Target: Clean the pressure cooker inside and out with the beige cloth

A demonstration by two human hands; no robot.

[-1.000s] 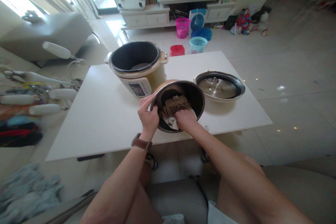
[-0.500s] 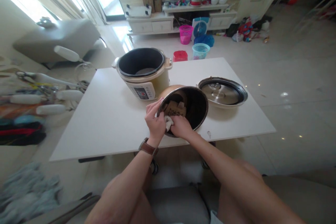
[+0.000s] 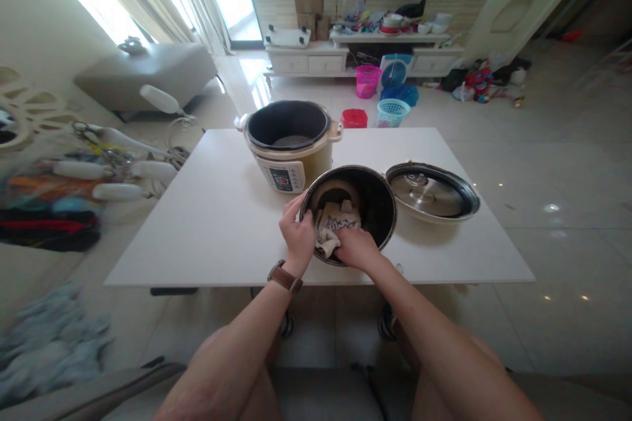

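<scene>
The left hand (image 3: 298, 237) grips a round, dark metal pot (image 3: 379, 209) by its rim, tilted over the white rectangular table (image 3: 197, 230). Inside, the right hand (image 3: 356, 248) is closed on a beige patterned cloth (image 3: 342, 217). Beyond stands a white cabinet (image 3: 326, 64).

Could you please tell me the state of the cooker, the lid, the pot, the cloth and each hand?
Pot: tilted, mouth toward the camera
Cloth: crumpled, inside the pot
Cooker: upright, open
Lid: off, metal side up
Left hand: gripping the pot's rim
Right hand: holding the cloth
</scene>
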